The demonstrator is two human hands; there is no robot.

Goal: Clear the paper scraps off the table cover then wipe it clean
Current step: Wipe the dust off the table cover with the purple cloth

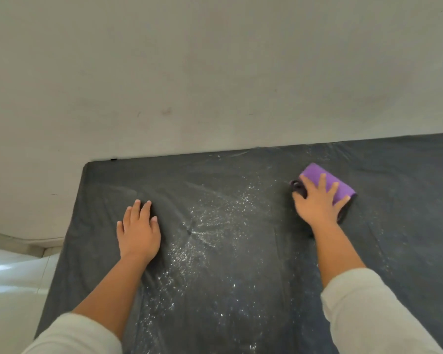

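Note:
A dark grey table cover spreads over the table, creased in places. Fine white specks are scattered across its middle, running from the far edge toward me. My left hand lies flat on the cover at the left, fingers spread, holding nothing. My right hand presses down on a folded purple cloth at the right, fingers laid over its top. A dark part of the cloth shows under the palm.
A pale wall rises directly behind the table's far edge. The table's left edge drops to a light tiled floor with a skirting strip.

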